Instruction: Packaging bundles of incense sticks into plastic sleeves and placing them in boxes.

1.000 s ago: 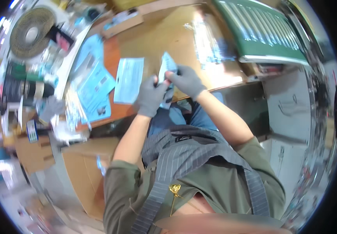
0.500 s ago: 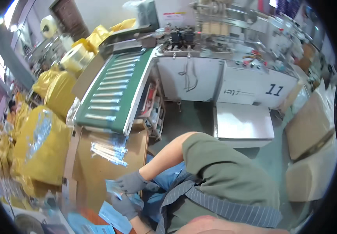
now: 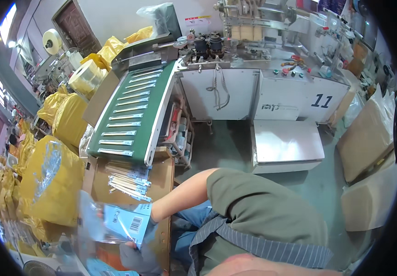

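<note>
At the far left of the frame stand yellow sacks [image 3: 46, 184], one faced with shiny film. Low in the frame, left of centre, a clear plastic bag [image 3: 92, 221] with a blue printed card [image 3: 127, 221] in it is held up over the wooden counter [image 3: 161, 172]. The gloved left hand [image 3: 136, 257] grips the bag from below, fingers closed on its lower edge. The right hand [image 3: 149, 221] comes in along the bare forearm and seems to pinch the card's right edge, though the card hides most of it, so I cannot tell how tightly it grasps. Just above, in the middle left, a loose heap of wrapped sticks [image 3: 129, 181] lies on the counter at the foot of the green conveyor [image 3: 132, 115], which carries more in rows. My judgement: to do this well, keep the bag mouth spread with the lower hand, slide the card in square to the seam, and hold both low over the counter so nothing slips off its edge
</note>
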`<action>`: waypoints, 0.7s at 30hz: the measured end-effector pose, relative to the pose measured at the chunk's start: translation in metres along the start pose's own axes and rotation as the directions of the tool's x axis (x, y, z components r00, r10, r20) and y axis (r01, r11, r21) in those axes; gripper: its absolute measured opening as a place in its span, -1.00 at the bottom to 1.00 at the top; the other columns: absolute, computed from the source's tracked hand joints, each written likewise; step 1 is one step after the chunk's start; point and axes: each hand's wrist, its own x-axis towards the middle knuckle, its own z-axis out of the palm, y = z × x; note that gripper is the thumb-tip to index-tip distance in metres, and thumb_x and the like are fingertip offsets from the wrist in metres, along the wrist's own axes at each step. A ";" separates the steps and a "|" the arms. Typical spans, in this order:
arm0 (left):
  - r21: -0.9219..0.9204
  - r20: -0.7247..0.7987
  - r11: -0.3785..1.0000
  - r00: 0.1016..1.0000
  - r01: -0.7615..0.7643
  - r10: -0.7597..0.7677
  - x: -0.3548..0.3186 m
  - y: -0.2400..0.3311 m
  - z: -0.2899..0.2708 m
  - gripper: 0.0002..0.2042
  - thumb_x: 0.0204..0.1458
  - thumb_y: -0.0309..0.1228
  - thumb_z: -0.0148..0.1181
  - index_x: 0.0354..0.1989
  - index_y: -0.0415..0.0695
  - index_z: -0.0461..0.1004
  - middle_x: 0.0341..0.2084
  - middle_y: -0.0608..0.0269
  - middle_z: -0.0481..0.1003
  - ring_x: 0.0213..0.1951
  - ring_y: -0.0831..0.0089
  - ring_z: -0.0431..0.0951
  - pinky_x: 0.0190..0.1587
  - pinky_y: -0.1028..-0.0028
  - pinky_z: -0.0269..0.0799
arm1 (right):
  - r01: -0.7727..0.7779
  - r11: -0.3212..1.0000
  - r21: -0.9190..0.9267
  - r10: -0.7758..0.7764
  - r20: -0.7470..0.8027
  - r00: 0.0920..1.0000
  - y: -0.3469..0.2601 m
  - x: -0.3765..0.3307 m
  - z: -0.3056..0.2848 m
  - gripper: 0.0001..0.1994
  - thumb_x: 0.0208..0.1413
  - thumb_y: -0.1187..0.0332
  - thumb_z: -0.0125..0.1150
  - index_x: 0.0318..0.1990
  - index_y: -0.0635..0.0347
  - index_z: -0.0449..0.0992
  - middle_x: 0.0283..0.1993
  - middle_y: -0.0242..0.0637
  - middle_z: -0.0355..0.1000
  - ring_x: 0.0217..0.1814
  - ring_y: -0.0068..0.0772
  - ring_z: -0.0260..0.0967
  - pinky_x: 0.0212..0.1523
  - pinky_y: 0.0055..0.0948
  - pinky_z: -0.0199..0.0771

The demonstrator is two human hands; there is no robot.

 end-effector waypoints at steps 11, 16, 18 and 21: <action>0.510 0.144 0.738 0.890 -0.442 0.433 0.015 0.012 -0.039 -0.79 -0.20 -0.33 0.16 -0.62 -0.10 0.24 -0.68 0.15 0.27 -0.58 0.11 0.36 -0.52 0.20 0.24 | 0.380 0.440 -0.814 -0.549 0.092 0.831 -0.022 -0.057 0.086 -0.78 0.00 0.25 0.15 -0.27 0.17 0.55 -0.26 -0.07 0.51 -0.24 -0.06 0.45 -0.25 -0.22 0.43; 0.571 0.155 0.701 0.894 -0.428 0.420 0.009 -0.006 -0.056 -0.62 0.03 -0.04 0.04 -0.67 -0.01 0.24 -0.73 0.22 0.22 -0.67 0.17 0.31 -0.63 0.25 0.25 | 0.390 -0.033 -0.920 -0.671 0.310 0.674 -0.021 -0.098 0.112 -0.76 -0.01 0.23 0.17 -0.25 0.16 0.55 -0.26 -0.06 0.50 -0.24 -0.01 0.44 -0.28 -0.21 0.44; 0.602 0.172 0.647 0.867 -0.469 0.468 0.006 -0.007 -0.053 -0.58 0.07 0.01 0.01 -0.65 -0.04 0.28 -0.70 0.24 0.28 -0.65 0.19 0.35 -0.59 0.26 0.32 | 0.380 -0.125 -0.916 -0.681 0.358 0.639 -0.015 -0.081 0.105 -0.76 -0.01 0.23 0.17 -0.24 0.15 0.55 -0.26 -0.05 0.50 -0.24 0.00 0.44 -0.28 -0.20 0.44; 0.577 0.166 0.744 0.940 -0.337 0.297 0.002 -0.012 -0.050 -0.87 -0.26 -0.54 0.14 -0.53 -0.22 0.31 -0.60 0.09 0.36 -0.53 0.05 0.39 -0.47 0.19 0.28 | 0.396 -0.045 -0.917 -0.635 0.332 0.697 -0.004 -0.005 0.090 -0.73 -0.12 0.23 0.22 -0.24 0.09 0.54 -0.23 -0.13 0.49 -0.23 0.00 0.42 -0.21 -0.21 0.43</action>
